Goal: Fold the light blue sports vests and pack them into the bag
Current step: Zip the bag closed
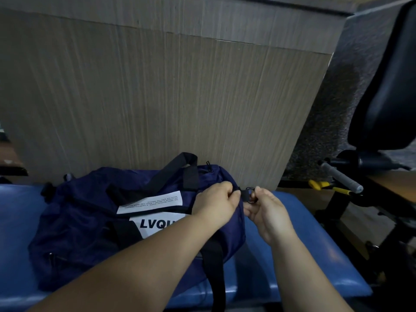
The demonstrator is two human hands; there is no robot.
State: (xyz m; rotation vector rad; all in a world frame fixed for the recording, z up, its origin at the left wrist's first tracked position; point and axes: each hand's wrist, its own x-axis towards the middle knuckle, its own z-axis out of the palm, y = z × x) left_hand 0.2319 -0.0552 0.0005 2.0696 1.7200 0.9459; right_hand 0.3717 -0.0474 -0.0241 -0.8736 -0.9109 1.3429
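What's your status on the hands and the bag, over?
Left hand gripping right end of the navy bag. Right hand pinching the black ring there. No vests in view. Black strap draped across bag top.

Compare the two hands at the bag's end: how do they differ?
The left hand grips fabric of the bag; the right hand pinches the black ring beside it. The left reaches over the bag, the right over the blue bench. Both curl at the same end.
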